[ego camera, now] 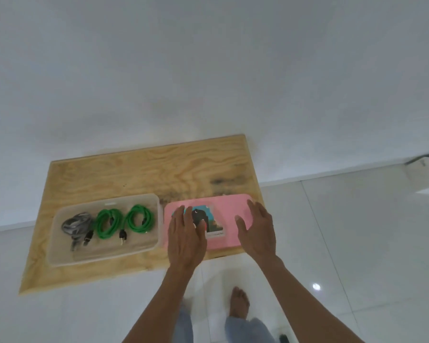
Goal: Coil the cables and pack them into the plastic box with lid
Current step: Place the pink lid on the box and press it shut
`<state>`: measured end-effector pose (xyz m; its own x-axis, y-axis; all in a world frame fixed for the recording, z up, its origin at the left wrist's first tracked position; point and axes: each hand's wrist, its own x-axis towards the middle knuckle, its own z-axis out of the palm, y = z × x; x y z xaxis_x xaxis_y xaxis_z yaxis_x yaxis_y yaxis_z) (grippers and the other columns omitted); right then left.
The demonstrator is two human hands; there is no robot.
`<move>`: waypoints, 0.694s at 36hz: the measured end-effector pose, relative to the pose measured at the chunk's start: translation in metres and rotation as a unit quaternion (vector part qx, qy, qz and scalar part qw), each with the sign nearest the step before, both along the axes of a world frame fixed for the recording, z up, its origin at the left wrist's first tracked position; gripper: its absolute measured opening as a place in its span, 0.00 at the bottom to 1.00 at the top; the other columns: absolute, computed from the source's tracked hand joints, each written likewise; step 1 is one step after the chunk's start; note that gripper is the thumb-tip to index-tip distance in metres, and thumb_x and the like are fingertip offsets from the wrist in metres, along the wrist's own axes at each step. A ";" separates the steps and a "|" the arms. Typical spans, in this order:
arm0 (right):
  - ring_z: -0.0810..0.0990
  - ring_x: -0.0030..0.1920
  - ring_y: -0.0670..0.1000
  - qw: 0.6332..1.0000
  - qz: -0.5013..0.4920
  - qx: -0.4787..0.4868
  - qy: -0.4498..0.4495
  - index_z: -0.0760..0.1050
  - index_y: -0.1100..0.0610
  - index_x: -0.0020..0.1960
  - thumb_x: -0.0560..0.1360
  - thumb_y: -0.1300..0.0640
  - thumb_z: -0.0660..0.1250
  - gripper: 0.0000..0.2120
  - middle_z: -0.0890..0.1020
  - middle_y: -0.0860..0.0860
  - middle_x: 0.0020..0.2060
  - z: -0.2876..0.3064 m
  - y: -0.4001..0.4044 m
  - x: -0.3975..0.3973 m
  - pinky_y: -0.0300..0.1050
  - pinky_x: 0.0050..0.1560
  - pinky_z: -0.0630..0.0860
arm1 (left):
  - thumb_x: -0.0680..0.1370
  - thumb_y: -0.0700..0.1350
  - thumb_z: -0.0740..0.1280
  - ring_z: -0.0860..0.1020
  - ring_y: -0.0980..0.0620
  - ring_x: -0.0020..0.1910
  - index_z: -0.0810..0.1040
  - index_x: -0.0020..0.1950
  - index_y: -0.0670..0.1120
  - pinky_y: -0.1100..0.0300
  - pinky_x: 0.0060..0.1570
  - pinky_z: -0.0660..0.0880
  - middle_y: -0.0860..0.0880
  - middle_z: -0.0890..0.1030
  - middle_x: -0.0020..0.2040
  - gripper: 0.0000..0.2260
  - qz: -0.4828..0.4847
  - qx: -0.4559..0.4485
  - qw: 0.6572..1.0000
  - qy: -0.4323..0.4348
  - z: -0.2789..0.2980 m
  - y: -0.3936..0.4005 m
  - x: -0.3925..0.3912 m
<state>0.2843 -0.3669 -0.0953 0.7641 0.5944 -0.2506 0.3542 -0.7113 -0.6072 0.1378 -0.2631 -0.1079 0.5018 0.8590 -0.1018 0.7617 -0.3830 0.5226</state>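
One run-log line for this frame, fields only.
stage: lid pickup | clear plastic box: open, three coiled cables inside | pink lid: on board | left hand, right hand: open over lid

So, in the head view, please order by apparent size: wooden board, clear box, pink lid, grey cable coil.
1. Wooden board, clearly largest.
2. Clear box and pink lid: look alike, so unranked.
3. Grey cable coil, smallest.

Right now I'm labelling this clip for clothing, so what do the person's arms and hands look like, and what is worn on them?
Both forearms are bare, with no sleeves in view. The left hand and right hand wear no gloves, and no rings, watch or bracelets show. Further down are light blue jeans and a bare foot.
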 end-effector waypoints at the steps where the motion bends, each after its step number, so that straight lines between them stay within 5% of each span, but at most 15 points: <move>1: 0.62 0.76 0.56 1.000 0.015 -0.016 -0.006 0.61 0.51 0.77 0.80 0.44 0.61 0.29 0.65 0.53 0.76 -0.007 -0.003 0.002 0.56 0.72 0.66 | 0.81 0.45 0.66 0.68 0.35 0.72 0.70 0.71 0.38 0.41 0.71 0.67 0.36 0.72 0.71 0.21 0.004 -0.003 1.000 0.017 -0.009 -0.001 0.002; 8: 0.44 0.80 0.55 0.990 0.093 -0.101 -0.044 0.51 0.47 0.80 0.80 0.38 0.54 0.32 0.51 0.50 0.80 -0.049 -0.007 0.017 0.64 0.75 0.51 | 0.81 0.48 0.65 0.66 0.34 0.73 0.70 0.71 0.39 0.38 0.70 0.66 0.37 0.70 0.72 0.21 0.013 0.016 0.996 0.084 -0.050 0.001 0.014; 17: 0.51 0.79 0.55 0.999 0.038 -0.018 -0.025 0.53 0.47 0.80 0.82 0.42 0.55 0.29 0.51 0.51 0.80 -0.081 0.008 0.054 0.61 0.76 0.57 | 0.74 0.72 0.62 0.55 0.36 0.78 0.62 0.76 0.54 0.40 0.75 0.54 0.37 0.59 0.79 0.36 0.104 0.039 0.992 0.068 -0.055 0.021 0.038; 25: 0.52 0.79 0.53 1.000 0.005 0.028 0.006 0.53 0.50 0.80 0.82 0.47 0.58 0.29 0.49 0.52 0.81 -0.076 0.008 0.055 0.54 0.75 0.61 | 0.73 0.73 0.61 0.58 0.36 0.77 0.61 0.76 0.53 0.38 0.74 0.57 0.37 0.62 0.76 0.38 0.111 0.016 0.993 0.033 -0.060 0.019 0.044</move>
<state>0.3392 -0.3591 -0.1718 0.7545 0.6161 -0.2261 0.3537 -0.6720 -0.6507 0.1821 -0.2443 -0.1680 0.2923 0.9511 -0.0994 0.8612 -0.2166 0.4598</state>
